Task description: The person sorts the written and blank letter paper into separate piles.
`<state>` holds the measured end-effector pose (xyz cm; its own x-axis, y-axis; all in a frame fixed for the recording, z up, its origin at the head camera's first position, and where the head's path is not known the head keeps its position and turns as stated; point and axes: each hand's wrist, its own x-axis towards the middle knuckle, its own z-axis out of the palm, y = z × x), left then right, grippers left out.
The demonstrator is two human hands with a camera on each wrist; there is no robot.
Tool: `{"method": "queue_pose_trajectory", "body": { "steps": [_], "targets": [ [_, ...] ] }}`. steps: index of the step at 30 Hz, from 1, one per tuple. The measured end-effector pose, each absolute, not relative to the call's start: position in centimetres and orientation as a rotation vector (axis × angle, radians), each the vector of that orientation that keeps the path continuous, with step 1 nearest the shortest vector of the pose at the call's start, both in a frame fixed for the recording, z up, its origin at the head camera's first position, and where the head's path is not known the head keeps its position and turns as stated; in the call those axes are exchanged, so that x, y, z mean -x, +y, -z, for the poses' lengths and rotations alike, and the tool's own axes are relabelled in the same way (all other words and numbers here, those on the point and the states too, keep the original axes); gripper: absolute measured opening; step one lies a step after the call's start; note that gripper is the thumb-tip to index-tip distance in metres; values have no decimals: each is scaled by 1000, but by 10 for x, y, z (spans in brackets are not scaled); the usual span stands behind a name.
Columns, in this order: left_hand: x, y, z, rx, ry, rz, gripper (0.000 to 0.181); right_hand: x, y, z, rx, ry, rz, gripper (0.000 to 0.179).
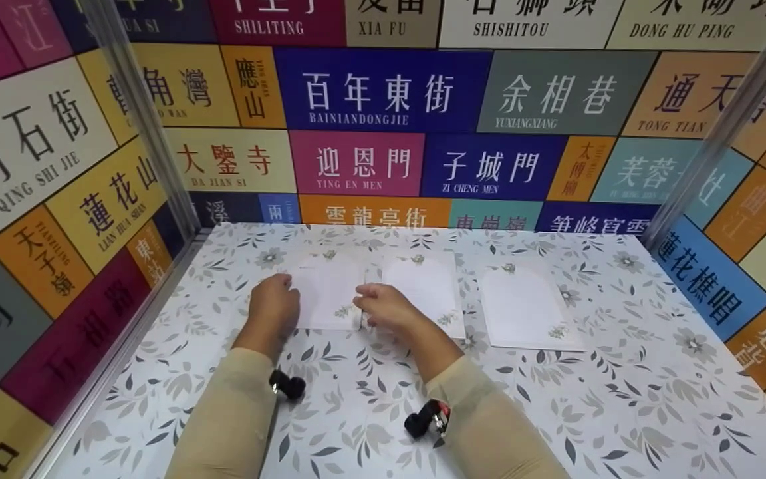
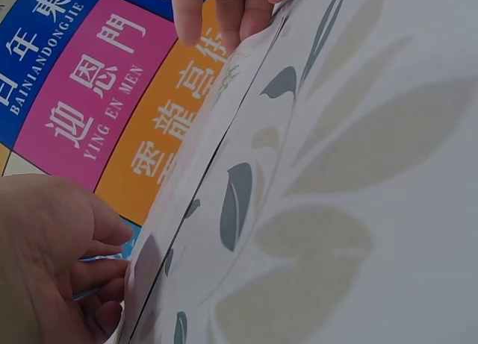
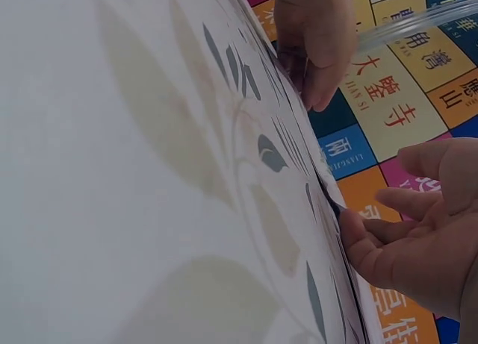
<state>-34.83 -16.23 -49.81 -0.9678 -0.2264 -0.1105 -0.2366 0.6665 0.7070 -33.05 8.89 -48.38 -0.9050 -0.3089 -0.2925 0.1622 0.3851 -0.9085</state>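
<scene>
A white sheet of paper with a printed floral border lies on the leaf-patterned table, leftmost of three similar sheets. At its left edge, my left hand pinches the paper with curled fingers. My right hand holds the opposite edge between thumb and fingers, and the paper bends up slightly there. The right forearm reaches across the lower part of the middle sheet. In the left wrist view the left hand is low at the paper's edge; the right wrist view shows the right hand at its edge, fingertips partly hidden.
To the right lies a third floral-bordered sheet. The table has a grey leaf and flower print. Walls of coloured name panels stand behind and at both sides, with clear upright posts at the corners.
</scene>
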Motion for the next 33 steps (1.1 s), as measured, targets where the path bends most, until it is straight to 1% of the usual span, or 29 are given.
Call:
{"method": "queue_pose_trajectory", "body": {
  "steps": [6, 13, 19, 26, 33],
  "targets": [
    [350, -159, 500, 441, 2833, -1206, 50, 330, 90, 482, 126, 2237, 1514, 58],
    [352, -138, 496, 422, 2928, -1226, 49, 333, 105, 481, 76, 2291, 1687, 56],
    [352, -109, 491, 366, 2905, -1200, 50, 339, 134, 481, 133, 2336, 1770, 57],
    [350, -76, 489, 217, 2942, -1195, 50, 342, 173, 476, 22, 2389, 1699, 59],
    [347, -41, 484, 139, 2871, -1272, 49, 342, 210, 477, -84, 2384, 1652, 62]
  ]
}}
